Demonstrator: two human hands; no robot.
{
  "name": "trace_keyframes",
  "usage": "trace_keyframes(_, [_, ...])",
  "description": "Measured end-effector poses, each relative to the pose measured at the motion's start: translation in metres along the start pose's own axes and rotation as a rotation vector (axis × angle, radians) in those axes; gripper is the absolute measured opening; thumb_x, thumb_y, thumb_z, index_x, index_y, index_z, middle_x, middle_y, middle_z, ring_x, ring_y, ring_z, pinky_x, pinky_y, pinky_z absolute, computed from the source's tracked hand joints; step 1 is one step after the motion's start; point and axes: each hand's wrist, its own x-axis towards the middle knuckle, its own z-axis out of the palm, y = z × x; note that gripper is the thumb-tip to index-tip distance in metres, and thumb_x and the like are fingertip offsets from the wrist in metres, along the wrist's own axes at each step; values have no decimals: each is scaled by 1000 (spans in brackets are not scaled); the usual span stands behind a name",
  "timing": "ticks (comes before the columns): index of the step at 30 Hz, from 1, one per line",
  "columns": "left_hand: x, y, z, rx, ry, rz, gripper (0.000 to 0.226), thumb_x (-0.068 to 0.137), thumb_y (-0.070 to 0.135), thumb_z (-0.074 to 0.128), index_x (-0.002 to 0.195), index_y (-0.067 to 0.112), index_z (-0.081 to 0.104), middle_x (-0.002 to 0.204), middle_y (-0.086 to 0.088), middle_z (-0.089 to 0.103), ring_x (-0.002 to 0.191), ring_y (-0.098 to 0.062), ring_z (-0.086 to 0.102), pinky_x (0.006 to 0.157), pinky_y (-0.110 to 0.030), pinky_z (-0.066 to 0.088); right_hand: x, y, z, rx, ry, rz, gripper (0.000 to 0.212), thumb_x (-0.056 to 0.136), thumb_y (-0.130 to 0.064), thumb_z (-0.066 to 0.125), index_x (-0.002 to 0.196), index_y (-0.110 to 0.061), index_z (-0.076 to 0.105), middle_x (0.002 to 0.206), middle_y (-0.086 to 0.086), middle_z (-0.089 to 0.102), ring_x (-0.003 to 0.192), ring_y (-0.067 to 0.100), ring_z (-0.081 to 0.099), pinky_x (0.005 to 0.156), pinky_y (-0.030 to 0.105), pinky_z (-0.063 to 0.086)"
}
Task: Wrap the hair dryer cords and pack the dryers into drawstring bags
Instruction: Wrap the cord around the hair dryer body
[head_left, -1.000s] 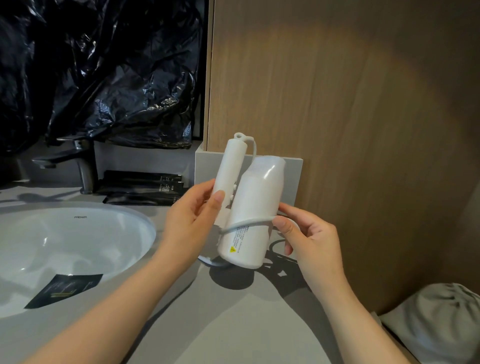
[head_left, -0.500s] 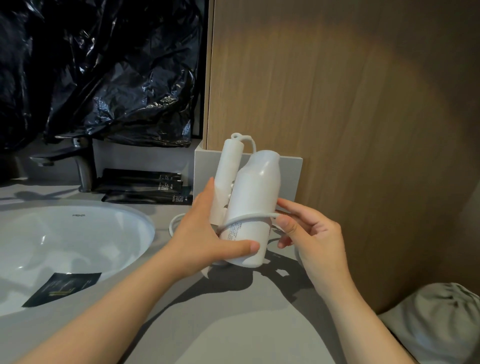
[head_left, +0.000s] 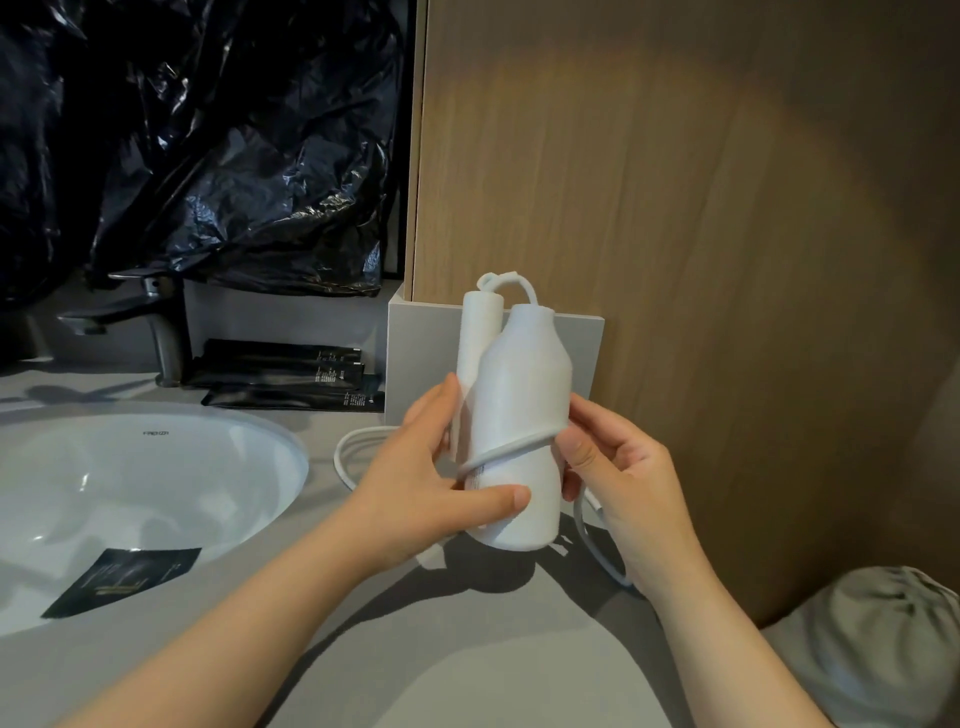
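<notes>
While the person is standing at the table (head_left: 467, 654), both hands are closing on a white hair dryer (head_left: 524, 410), held upright just above the grey surface. It is in front of a pale grey block (head_left: 421, 353) at the foot of a wooden panel (head_left: 675, 208).

The left hand (head_left: 415, 499) is gripping the dryer from its left side. Its thumb is lying flat across the lower barrel and its fingers are curling round behind, next to the folded handle (head_left: 478, 338), which is standing parallel to the barrel. The right hand (head_left: 618, 478) is meeting the dryer from the other side. Its thumb is pressing the white cord (head_left: 511, 448) against the barrel's right edge while the other fingers are curling behind.

One turn of the cord is running slantwise across the front of the barrel, from low on the left up to that thumb. At the top, the cord is arching from the handle's end and dropping behind the barrel's narrow tip. Slack is trailing on both sides: one loop is lying on the table to the left of the left hand, and another is hanging below the right palm.

A grey drawstring bag (head_left: 872, 639) is sitting at the lower right, well apart from the dryer. To the left, a white sink (head_left: 218, 467) is holding a black packet (head_left: 124, 577). A dark tap (head_left: 156, 327) and black sachets (head_left: 291, 374) are sitting behind it, under crumpled black plastic sheeting (head_left: 208, 156).
</notes>
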Motion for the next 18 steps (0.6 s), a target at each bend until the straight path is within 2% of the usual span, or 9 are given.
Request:
trace_keyframes(1, [-1,-1,3,-51,15,3,102,48,48,84,137,57,33,141,15,42,126,-14,52,92,-41,55,0,0,0,-1,1,-6,38,74,-30,62,112,-31,61,100,-21,72,93,4,69,60,15,53])
trace_keyframes(3, [-1,-1,8,-133,24,-16,86,49,43,83,115,72,37,134,13,50,120,-21,58,92,-44,55,0,0,0,-12,7,-14,37,73,-30,63,110,-32,62,98,-23,72,92,2,69,60,14,53])
trace_keyframes(5, [-1,-4,7,-162,30,-20,93,48,42,84,122,65,34,134,11,51,120,-25,58,93,-45,54,0,1,0,-27,5,-16,37,72,-31,64,109,-33,63,98,-23,72,92,3,69,60,14,53])
trace_keyframes(7, [-1,-3,5,-103,15,-8,104,47,42,87,135,55,32,131,10,55,119,-19,59,92,-41,56,0,1,0,-38,-12,-16,37,71,-32,65,108,-34,63,99,-22,72,92,5,70,61,15,53])
trace_keyframes(10, [-1,-2,2,-1,-14,14,106,47,41,89,139,47,36,123,13,61,109,-8,63,87,-38,57,-2,2,1,-57,-55,-10,38,73,-31,66,111,-33,64,103,-19,72,94,9,70,62,17,54])
trace_keyframes(13, [0,-4,-1,-24,31,4,112,48,40,87,146,37,33,126,8,61,110,-11,63,90,-39,56,-2,3,1,-82,-88,1,42,74,-30,66,116,-37,61,110,-21,70,101,6,68,68,20,56])
trace_keyframes(16, [0,-2,-1,-133,50,37,100,51,30,82,142,31,42,119,5,66,102,-14,67,79,-31,59,-2,5,1,-110,-79,8,46,77,-30,67,119,-43,56,118,-21,66,107,-1,63,79,22,58])
trace_keyframes(18, [-2,1,0,-190,33,36,88,56,22,82,137,28,48,113,6,68,97,-12,69,70,-24,57,-3,6,2,-122,-86,6,48,79,-30,66,124,-42,54,122,-21,64,108,-2,62,80,18,56])
